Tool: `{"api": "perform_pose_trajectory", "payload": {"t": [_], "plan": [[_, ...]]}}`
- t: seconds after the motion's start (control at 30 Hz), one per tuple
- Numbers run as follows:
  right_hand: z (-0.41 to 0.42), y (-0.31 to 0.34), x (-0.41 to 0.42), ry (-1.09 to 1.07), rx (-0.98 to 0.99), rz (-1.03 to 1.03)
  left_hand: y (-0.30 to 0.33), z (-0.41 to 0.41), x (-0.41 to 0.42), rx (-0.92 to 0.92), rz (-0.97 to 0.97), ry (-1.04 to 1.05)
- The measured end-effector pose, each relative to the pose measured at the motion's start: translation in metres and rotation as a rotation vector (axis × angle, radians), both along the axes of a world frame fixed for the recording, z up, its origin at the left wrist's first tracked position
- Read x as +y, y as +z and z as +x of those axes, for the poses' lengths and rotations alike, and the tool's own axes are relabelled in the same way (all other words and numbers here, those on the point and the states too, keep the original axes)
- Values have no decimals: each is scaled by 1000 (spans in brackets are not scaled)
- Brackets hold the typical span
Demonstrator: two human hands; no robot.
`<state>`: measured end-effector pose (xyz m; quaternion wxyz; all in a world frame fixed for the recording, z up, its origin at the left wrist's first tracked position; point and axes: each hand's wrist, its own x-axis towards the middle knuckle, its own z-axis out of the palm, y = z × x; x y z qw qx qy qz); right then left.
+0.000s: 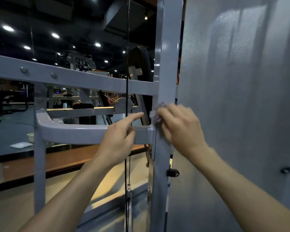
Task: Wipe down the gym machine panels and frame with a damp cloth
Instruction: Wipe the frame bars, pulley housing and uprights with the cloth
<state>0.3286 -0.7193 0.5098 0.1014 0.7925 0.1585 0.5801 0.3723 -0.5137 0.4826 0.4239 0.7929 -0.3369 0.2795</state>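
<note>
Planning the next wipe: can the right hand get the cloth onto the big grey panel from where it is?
Probably yes. The right hand holds the cloth against the upright post, and the grey panel sits just beside it with nothing between.

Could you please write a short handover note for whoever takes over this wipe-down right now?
Right hand: grip on the small crumpled greyish cloth, pressing it against the grey painted upright frame post.
Left hand: no grip, index finger extended, over the grey horizontal crossbar near its joint with the post.
Done: cannot tell from surfaces.
Left: the large grey side panel, crossbar and remaining frame.
</note>
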Motion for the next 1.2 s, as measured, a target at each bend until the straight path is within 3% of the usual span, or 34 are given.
{"api": "perform_pose_trajectory", "payload": {"t": [0.17,0.27,0.37,0.43,0.63,0.7,0.83,0.93,1.2], "plan": [[0,-94,-5,59,104,-157,-14,5,-11,-105,103,82],[-7,-69,-15,0,80,-306,-18,1,-19,-125,147,158],[-8,1,-23,-96,-106,-111,-21,3,-22,-197,190,199],[-7,19,-20,-100,-113,-13,-22,4,-24,-223,202,213],[-18,-75,-12,-7,141,-282,-26,2,-25,-273,231,240],[-21,-56,-26,-18,107,-274,-28,3,-26,-281,218,253],[-20,38,-48,-74,-172,-53,-30,4,-31,-280,184,272],[-8,69,-54,-140,-208,27,-33,5,-32,-295,174,265],[-11,-67,-55,-9,35,-111,-36,7,-31,-308,186,273]]}}
